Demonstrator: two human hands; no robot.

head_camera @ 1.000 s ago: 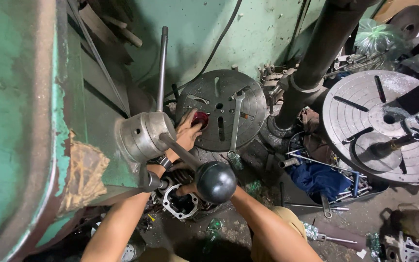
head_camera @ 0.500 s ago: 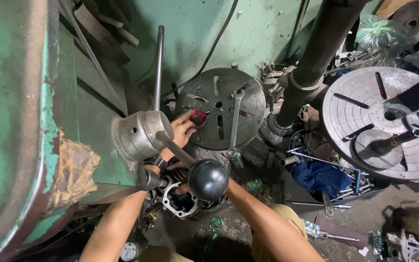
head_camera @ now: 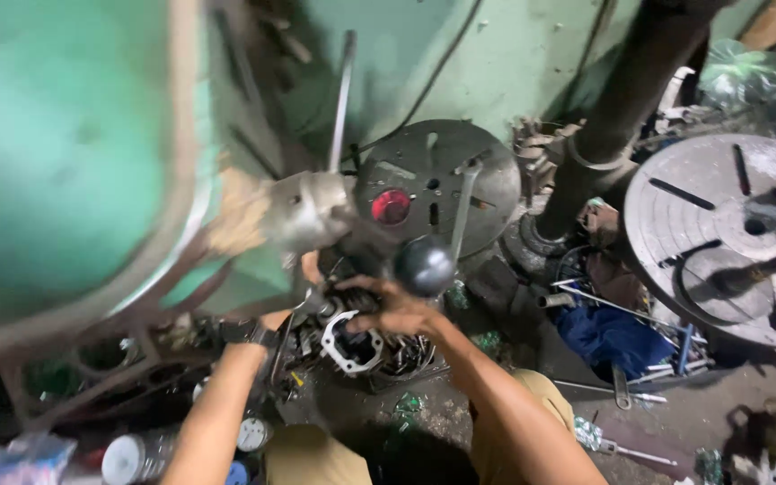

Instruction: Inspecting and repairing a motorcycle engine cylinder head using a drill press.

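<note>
- The pale metal casting (head_camera: 349, 343) lies low in the middle of the view, among dark parts heaped under the machine.
- The right hand (head_camera: 394, 310) rests at its 1 o'clock, fingers curled over the heap (what it grips, I cannot tell).
- The left hand (head_camera: 303, 301), at 10 o'clock, is mostly hidden; its state is unclear.
- A black ball knob (head_camera: 424, 265) hangs just above, and a round slotted plate (head_camera: 487, 180) stands at 12 o'clock.

My 2 hands, left hand (head_camera: 312, 269) and right hand (head_camera: 394, 310), sit just below the lever knob (head_camera: 424, 266). The slotted disc (head_camera: 437, 184) lies behind it, the faceplate (head_camera: 729, 238) far right, the metal casting (head_camera: 350, 341) beneath.
</note>
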